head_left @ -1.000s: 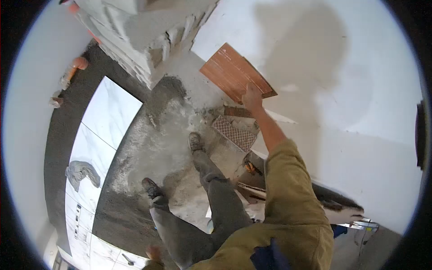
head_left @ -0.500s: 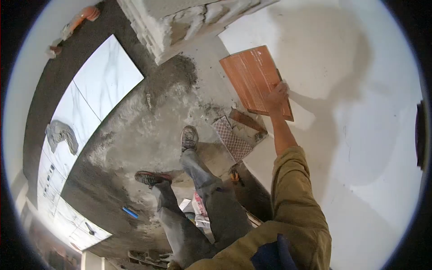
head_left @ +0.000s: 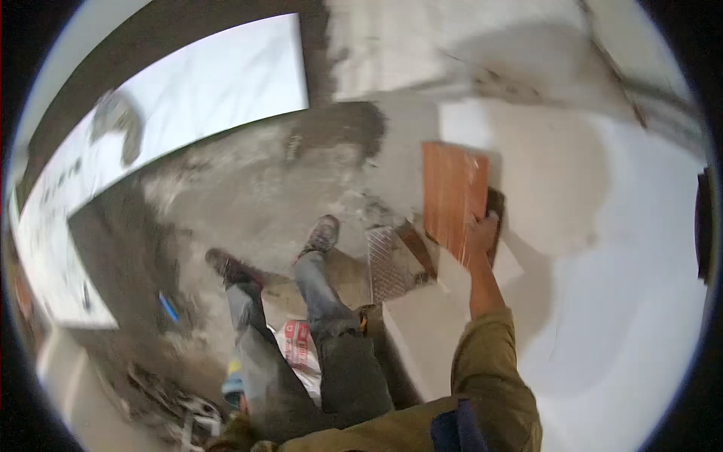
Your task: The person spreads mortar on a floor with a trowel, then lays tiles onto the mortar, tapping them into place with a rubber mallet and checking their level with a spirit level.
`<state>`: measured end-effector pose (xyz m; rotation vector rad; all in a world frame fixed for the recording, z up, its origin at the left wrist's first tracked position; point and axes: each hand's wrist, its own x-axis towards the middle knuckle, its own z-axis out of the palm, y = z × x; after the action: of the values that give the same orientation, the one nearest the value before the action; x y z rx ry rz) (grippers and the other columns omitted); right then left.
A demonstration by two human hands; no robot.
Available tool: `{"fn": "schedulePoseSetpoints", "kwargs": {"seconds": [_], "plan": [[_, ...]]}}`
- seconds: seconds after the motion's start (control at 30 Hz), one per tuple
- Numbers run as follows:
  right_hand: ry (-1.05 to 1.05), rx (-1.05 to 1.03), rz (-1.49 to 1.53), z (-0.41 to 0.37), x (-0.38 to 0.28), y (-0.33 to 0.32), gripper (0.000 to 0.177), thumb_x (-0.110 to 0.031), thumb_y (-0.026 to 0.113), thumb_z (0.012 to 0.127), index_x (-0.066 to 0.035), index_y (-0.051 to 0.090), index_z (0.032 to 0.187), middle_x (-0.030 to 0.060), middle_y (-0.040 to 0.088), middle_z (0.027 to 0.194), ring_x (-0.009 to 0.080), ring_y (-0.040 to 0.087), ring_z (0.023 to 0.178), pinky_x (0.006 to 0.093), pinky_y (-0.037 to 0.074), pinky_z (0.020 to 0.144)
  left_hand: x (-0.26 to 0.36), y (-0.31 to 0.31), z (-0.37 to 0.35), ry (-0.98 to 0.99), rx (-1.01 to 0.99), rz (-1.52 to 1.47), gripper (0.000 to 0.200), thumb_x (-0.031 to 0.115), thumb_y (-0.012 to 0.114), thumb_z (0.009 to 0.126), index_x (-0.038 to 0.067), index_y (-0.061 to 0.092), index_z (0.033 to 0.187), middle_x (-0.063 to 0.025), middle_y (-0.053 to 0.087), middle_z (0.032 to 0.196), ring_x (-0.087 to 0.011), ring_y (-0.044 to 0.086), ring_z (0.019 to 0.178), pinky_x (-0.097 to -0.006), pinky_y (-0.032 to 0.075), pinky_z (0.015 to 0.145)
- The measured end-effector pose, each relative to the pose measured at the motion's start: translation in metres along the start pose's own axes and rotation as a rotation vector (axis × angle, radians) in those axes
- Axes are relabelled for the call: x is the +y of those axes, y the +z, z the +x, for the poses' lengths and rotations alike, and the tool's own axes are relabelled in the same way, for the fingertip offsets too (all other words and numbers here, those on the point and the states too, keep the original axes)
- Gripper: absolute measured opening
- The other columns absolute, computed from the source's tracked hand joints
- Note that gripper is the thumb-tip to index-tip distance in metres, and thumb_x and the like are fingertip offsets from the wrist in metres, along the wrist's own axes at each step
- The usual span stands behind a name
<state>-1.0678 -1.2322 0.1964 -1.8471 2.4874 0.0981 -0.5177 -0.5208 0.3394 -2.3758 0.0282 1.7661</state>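
Observation:
My right hand (head_left: 482, 232) is closed on the lower right edge of a terracotta-coloured tile (head_left: 452, 192) with pale streaks on its face. A darker edge shows behind the tile near my fingers. Just below and left of it lie a lattice-patterned tile piece (head_left: 385, 264) and a narrow brown tile strip (head_left: 416, 248). My left hand is out of view; only some olive sleeve shows at the bottom edge.
White marbled tiles (head_left: 226, 64) run along the left, with a grey lump (head_left: 129, 128) lying on them. A blue tool or strip (head_left: 168, 307) rests on the rough grey floor. Between my legs is a red-and-white bag (head_left: 300, 350). A white wall (head_left: 617, 301) rises at right.
The view has swung, so the floor and marbled tiles appear shifted. The terracotta tile, still in my right hand, now appears more upright and lower in the view.

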Motion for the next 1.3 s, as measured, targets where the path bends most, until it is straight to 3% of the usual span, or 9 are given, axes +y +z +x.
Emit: {"fn": "schedulePoseSetpoints", "kwargs": {"seconds": [0.23, 0.27, 0.3, 0.33, 0.67, 0.83, 1.1, 1.17, 1.3], "plan": [[-0.426, -0.489, -0.077, -0.032, -0.052, -0.004, 0.040, -0.035, 0.059, 0.092, 0.004, 0.066, 0.100, 0.0290, 0.066, 0.091, 0.0450, 0.065, 0.089, 0.0517, 0.049, 0.075, -0.024, 0.032, 0.110, 0.482, 0.601, 0.438, 0.037, 0.026, 0.061, 0.090, 0.001, 0.061, 0.118, -0.0213, 0.064, 0.095, -0.0382, 0.063, 0.077, -0.0473, 0.050, 0.067], [-0.451, -0.448, -0.169, -0.041, -0.059, -0.009, 0.040, -0.034, 0.059, 0.092, 0.005, 0.066, 0.101, 0.0295, 0.066, 0.091, 0.0450, 0.065, 0.089, 0.0517, 0.049, 0.075, 0.043, -0.004, 0.102, 0.138, 0.395, -0.389, 0.037, 0.025, 0.062, 0.091, -0.001, 0.061, 0.117, -0.0207, 0.066, 0.095, -0.0336, 0.064, 0.077, -0.0448, 0.051, 0.068], [-0.513, -0.530, -0.120, -0.049, -0.069, -0.025, 0.041, -0.035, 0.057, 0.093, 0.005, 0.066, 0.098, 0.0285, 0.065, 0.083, 0.0458, 0.066, 0.084, 0.0528, 0.050, 0.072, 0.041, 0.001, 0.127, 0.605, 0.700, -0.157, 0.033, 0.022, 0.058, 0.095, -0.002, 0.061, 0.118, -0.0188, 0.069, 0.094, -0.0278, 0.066, 0.079, -0.0398, 0.052, 0.070], [-0.565, -0.611, -0.084, -0.060, -0.078, -0.048, 0.043, -0.037, 0.055, 0.095, 0.004, 0.066, 0.095, 0.0276, 0.065, 0.076, 0.0466, 0.066, 0.078, 0.0538, 0.051, 0.070, 0.138, -0.050, 0.066, 0.227, 0.345, -0.616, 0.029, 0.013, 0.055, 0.095, 0.001, 0.061, 0.121, -0.0116, 0.066, 0.081, -0.0223, 0.065, 0.076, -0.0365, 0.052, 0.073], [-1.331, -0.868, -0.206, -0.276, -0.332, -0.174, 0.038, -0.022, 0.063, 0.084, -0.002, 0.060, 0.117, 0.0216, 0.064, 0.102, 0.0419, 0.061, 0.098, 0.0544, 0.050, 0.081, 0.400, 0.020, -0.103, 0.514, -0.552, -1.616, 0.068, 0.026, 0.076, 0.088, -0.004, 0.042, 0.139, -0.0219, 0.056, 0.135, -0.0215, 0.059, 0.117, -0.0347, 0.048, 0.097], [-1.791, -0.875, -0.485, -0.400, -0.426, -0.159, 0.046, -0.013, 0.061, 0.082, 0.003, 0.054, 0.124, 0.0162, 0.061, 0.110, 0.0329, 0.058, 0.104, 0.0429, 0.054, 0.075, 0.359, -0.030, -0.050, -0.160, 0.060, -2.008, 0.032, 0.017, 0.068, 0.090, -0.004, 0.062, 0.113, -0.0064, 0.067, 0.100, -0.0173, 0.063, 0.089, -0.0308, 0.052, 0.081], [-2.334, -0.926, -0.497, -0.555, -0.567, -0.151, 0.041, -0.007, 0.066, 0.078, 0.004, 0.062, 0.117, 0.0169, 0.067, 0.109, 0.0304, 0.063, 0.096, 0.0395, 0.054, 0.075, 0.205, -0.106, -0.010, -0.456, 0.025, -2.686, 0.038, 0.011, 0.068, 0.090, 0.000, 0.056, 0.124, -0.0092, 0.061, 0.120, -0.0226, 0.061, 0.104, -0.0394, 0.054, 0.081], [-1.868, -1.656, -0.466, -0.569, -0.612, -0.156, 0.020, -0.012, 0.066, 0.085, -0.002, 0.071, 0.102, 0.0122, 0.072, 0.097, 0.0269, 0.068, 0.090, 0.0379, 0.053, 0.078, 0.174, -0.111, 0.001, -0.306, 0.176, -2.780, 0.045, 0.005, 0.066, 0.090, 0.002, 0.050, 0.132, -0.0103, 0.056, 0.129, -0.0277, 0.057, 0.115, -0.0434, 0.053, 0.093], [-1.644, -1.196, -0.271, -0.558, -0.727, -0.095, 0.023, -0.020, 0.057, 0.095, -0.001, 0.070, 0.095, 0.0199, 0.070, 0.089, 0.0304, 0.068, 0.071, 0.0421, 0.051, 0.066, 0.150, -0.100, 0.022, -0.398, 0.080, -2.849, 0.051, 0.002, 0.065, 0.090, 0.004, 0.046, 0.137, -0.0113, 0.052, 0.135, -0.0276, 0.054, 0.121, -0.0447, 0.049, 0.102]]}}
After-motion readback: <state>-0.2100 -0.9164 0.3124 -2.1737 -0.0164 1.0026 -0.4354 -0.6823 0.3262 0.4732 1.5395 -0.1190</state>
